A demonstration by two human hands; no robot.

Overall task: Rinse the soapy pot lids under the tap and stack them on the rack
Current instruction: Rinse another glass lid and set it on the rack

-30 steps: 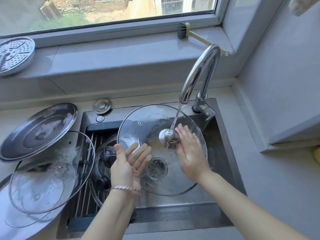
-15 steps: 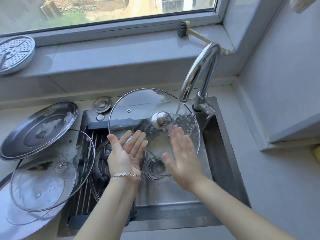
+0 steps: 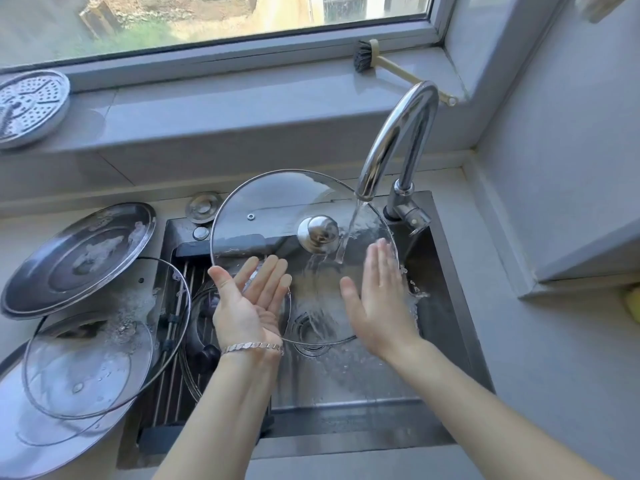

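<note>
Sink [image 3: 446,306] fills the middle of our view. The rack [image 3: 173,393] is laid across its left end, and a dark-knobbed lid [image 3: 199,317] lies on it. On the counter to the left sits the soapy pile: a steel lid [image 3: 79,261] streaked with suds leans over a foamy glass lid [image 3: 90,368].

Over the basin we hold the big glass lid [image 3: 277,209] tilted up, knob side toward us. Its right half is under the running tap [image 3: 398,133], and water sheets down the glass toward the drain.

Our left hand [image 3: 249,303] is palm up beneath the lower left rim, fingers straight and pressed together. Our right hand [image 3: 377,306] lies flat against the right edge, fingers together too, thumb apart. Neither curls round the rim. The steel knob [image 3: 318,232] sits just left of the stream.

We judge this to be the rinsing step, partway through for this lid. Next we would turn it so the stream reaches the left half, then carry it left onto the rack. Wet glass between flat palms calls for a firmer hold first.
</note>
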